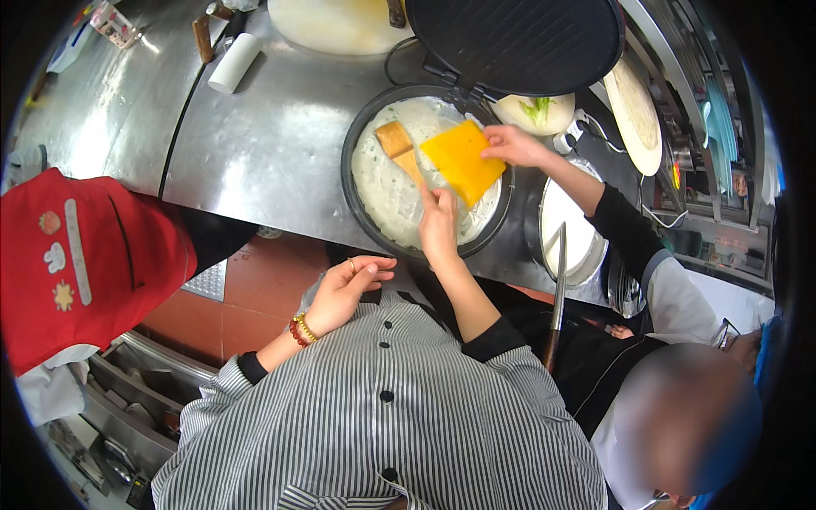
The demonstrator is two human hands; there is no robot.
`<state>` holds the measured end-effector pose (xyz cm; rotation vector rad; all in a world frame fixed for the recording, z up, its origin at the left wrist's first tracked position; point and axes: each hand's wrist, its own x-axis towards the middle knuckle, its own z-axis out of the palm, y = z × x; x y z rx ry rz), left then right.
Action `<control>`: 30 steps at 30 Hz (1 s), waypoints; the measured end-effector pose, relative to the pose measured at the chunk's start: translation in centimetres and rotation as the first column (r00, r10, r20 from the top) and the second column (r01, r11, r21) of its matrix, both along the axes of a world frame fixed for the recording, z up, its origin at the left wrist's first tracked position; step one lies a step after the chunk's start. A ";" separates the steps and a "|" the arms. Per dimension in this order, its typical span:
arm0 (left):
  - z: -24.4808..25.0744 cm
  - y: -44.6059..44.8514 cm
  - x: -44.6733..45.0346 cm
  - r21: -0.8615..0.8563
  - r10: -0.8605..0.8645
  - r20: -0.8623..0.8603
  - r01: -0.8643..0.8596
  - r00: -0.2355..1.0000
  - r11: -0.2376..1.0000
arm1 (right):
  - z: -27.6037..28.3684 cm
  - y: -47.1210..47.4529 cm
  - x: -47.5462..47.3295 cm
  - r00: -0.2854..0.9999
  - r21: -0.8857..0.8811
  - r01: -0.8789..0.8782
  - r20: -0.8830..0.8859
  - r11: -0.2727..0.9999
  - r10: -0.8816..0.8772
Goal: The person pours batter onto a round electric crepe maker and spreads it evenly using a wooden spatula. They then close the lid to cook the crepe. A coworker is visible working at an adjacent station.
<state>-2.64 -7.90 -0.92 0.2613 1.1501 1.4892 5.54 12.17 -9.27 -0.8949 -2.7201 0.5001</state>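
Note:
My right hand (440,224) grips the handle of a wooden spatula (396,143), its flat blade over the left part of the round electric griddle. A pale batter (386,191) with green flecks covers the black pan (351,204). My left hand (341,293) holds nothing; it hovers before my shirt, short of the counter edge, fingers loosely extended. From the right, a co-worker's hand (513,145) holds a yellow flat scraper (464,160) over the batter, beside the spatula. The griddle's black lid (516,44) stands raised behind the pan.
A bowl of white batter (567,217) with a long metal-bladed tool (560,280) across it is right of the griddle. A white cylinder (235,63) lies on the steel counter (274,140). A cutting board (338,29) lies behind; a person in a red apron (95,255) stands left.

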 end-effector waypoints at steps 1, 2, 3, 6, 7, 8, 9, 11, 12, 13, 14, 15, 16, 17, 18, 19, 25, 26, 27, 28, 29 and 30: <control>-0.1 -0.2 0.0 -0.015 0.010 0.000 -0.010 1.000 1.000 | 0.2 -0.2 0.6 1.000 -0.011 -0.007 0.020 1.000 0.008; -0.2 -0.3 -0.1 -0.013 0.018 0.007 -0.018 1.000 1.000 | 0.6 -0.7 1.7 0.999 -0.023 -0.017 0.041 1.000 0.018; -0.3 -0.5 -0.1 -0.023 0.027 0.009 -0.027 1.000 0.999 | 1.0 -1.2 2.9 0.998 -0.034 -0.030 0.059 0.999 0.032; -0.4 -0.9 -0.1 -0.031 0.047 0.019 -0.047 0.999 0.998 | 2.6 -2.7 6.5 0.994 -0.021 -0.054 0.098 0.998 0.056; -0.5 -0.8 -0.1 -0.029 0.053 0.014 -0.053 0.998 0.998 | 3.2 -3.1 7.6 0.992 -0.022 -0.053 0.115 0.998 0.055; -0.4 -0.8 -0.1 -0.025 0.048 0.020 -0.047 0.999 0.999 | 3.9 -3.4 8.6 0.992 -0.026 -0.051 0.111 0.998 0.054; -0.4 -0.7 -0.2 -0.020 0.042 0.020 -0.042 0.999 0.999 | 4.6 -3.7 9.6 0.993 -0.029 -0.047 0.107 0.998 0.050; -0.3 -0.4 -0.1 -0.016 0.024 0.019 -0.024 1.000 1.000 | 5.5 -4.1 10.6 0.996 -0.043 -0.027 0.083 0.999 0.030; -0.2 -0.3 -0.1 -0.015 0.013 0.019 -0.013 1.000 1.000 | 6.0 -4.3 10.9 0.998 -0.055 -0.012 0.063 0.998 0.016; -0.2 -0.1 0.0 -0.015 0.003 0.014 -0.003 1.000 1.000 | 6.3 -4.4 10.9 0.999 -0.070 0.015 0.043 0.997 -0.012; -0.1 0.0 0.0 -0.012 -0.010 0.022 0.011 1.000 1.000 | 6.4 -4.4 10.7 0.999 -0.056 0.001 0.034 0.998 0.001; -0.1 0.2 0.1 -0.011 -0.022 0.025 0.022 0.999 1.000 | 6.3 -4.3 10.2 1.000 -0.045 -0.001 0.026 0.999 0.002; -0.1 0.2 0.2 -0.021 -0.032 0.022 0.033 0.999 0.999 | 6.3 -4.1 9.8 1.000 -0.036 -0.003 0.015 0.999 0.004; -0.1 0.2 0.2 -0.008 -0.046 0.019 0.046 0.999 0.999 | 6.3 -3.9 9.5 1.000 -0.070 0.017 -0.008 0.997 -0.017; -0.1 0.3 0.2 -0.007 -0.058 0.010 0.058 0.998 0.998 | 6.3 -3.7 9.3 0.999 -0.105 0.034 -0.031 0.994 -0.038; -0.1 0.2 0.3 -0.013 -0.069 -0.001 0.069 0.998 0.998 | 6.4 -3.5 9.2 0.998 -0.139 0.031 -0.057 0.990 -0.039; -0.2 -0.5 0.1 -0.040 -0.044 0.007 0.044 0.999 0.998 | 7.5 -2.5 11.7 0.980 -0.273 0.177 -0.045 0.946 -0.196; -0.3 -0.6 0.1 -0.035 -0.039 -0.004 0.039 0.999 0.999 | 7.5 -2.8 11.8 0.974 -0.312 0.201 -0.041 0.929 -0.224; -0.3 -0.5 0.0 -0.041 -0.040 0.014 0.041 0.999 0.998 | 7.6 -3.1 11.7 0.966 -0.360 0.232 -0.025 0.904 -0.258; -0.4 -0.4 0.1 -0.045 -0.042 0.022 0.043 0.999 0.998 | 7.6 -3.5 11.4 0.955 -0.402 0.266 -0.014 0.876 -0.296; -0.4 -0.1 0.1 -0.047 -0.040 0.021 0.041 0.999 0.998 | 7.7 -3.9 10.9 0.951 -0.444 0.254 -0.047 0.859 -0.306; -0.5 0.5 0.4 -0.047 -0.056 -0.004 0.056 0.998 0.997 | 7.8 -4.4 10.2 0.941 -0.492 0.233 -0.103 0.839 -0.322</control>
